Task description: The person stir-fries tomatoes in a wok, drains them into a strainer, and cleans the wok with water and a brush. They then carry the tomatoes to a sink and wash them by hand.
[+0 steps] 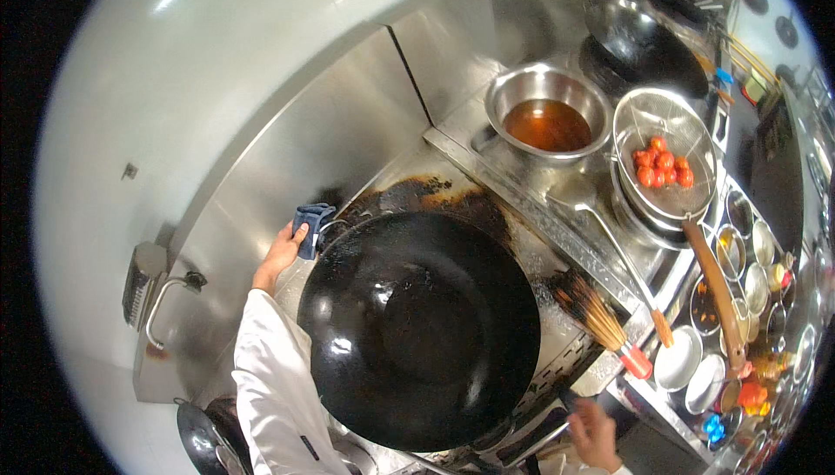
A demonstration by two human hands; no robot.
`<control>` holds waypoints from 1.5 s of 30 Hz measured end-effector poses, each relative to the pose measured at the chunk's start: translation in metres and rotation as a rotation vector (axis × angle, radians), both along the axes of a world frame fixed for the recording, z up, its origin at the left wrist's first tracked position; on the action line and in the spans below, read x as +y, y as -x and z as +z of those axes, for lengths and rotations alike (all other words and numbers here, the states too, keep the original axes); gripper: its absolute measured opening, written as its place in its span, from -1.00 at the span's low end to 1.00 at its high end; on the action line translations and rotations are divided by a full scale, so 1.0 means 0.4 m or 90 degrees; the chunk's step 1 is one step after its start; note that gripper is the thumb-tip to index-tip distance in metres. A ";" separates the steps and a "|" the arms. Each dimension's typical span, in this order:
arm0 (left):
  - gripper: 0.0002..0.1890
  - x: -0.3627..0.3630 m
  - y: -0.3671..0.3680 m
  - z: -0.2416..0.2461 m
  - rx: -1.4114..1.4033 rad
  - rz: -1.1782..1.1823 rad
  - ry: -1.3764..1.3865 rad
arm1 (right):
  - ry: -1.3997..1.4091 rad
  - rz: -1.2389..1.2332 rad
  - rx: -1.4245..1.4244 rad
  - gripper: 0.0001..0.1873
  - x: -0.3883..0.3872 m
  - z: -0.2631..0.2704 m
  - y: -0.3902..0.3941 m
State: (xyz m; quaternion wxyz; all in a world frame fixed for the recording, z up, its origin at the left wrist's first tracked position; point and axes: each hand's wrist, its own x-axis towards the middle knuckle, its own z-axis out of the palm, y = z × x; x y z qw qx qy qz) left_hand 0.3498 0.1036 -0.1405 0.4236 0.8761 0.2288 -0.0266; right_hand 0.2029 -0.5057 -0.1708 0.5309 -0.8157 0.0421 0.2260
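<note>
A large black wok (424, 331) sits on the stove in front of me, its bowl bare apart from a wet-looking sheen. My left hand (282, 252) grips a folded dark blue cloth (312, 227) at the wok's far-left rim. Beside the cloth, a thin metal loop handle (334, 223) shows in part; whether the cloth wraps it, I cannot tell. At the stove's front right edge is my right hand (592, 434), blurred, close to a dark part and a metal bar (538, 444). Its fingers are too unclear to show whether they hold anything.
Right of the wok lies a bamboo brush (597, 318) with a red end. Beyond are a ladle (616, 250), a steel bowl of brown liquid (548, 126) and a strainer (665, 106) holding tomatoes (662, 165). A faucet (160, 308) is at left; seasoning containers (704, 383) line the right.
</note>
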 end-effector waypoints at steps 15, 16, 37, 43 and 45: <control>-0.58 -0.055 -0.002 0.066 0.091 -0.093 -0.164 | -0.397 -0.122 0.338 -0.73 0.251 0.027 0.103; -0.61 -0.051 -0.002 0.058 0.081 -0.102 -0.220 | -0.356 -0.081 0.343 -0.70 0.243 0.047 0.091; -0.65 -0.340 -0.152 0.426 0.019 -0.168 -0.290 | -0.508 -0.355 0.445 -0.58 0.236 -0.012 0.160; -0.57 -0.424 -0.217 0.482 0.036 -0.216 -0.414 | -0.647 -0.348 0.611 -0.61 0.196 -0.010 0.115; -0.55 -0.465 -0.241 0.490 0.036 -0.234 -0.456 | -0.667 -0.361 0.625 -0.61 0.189 -0.022 0.110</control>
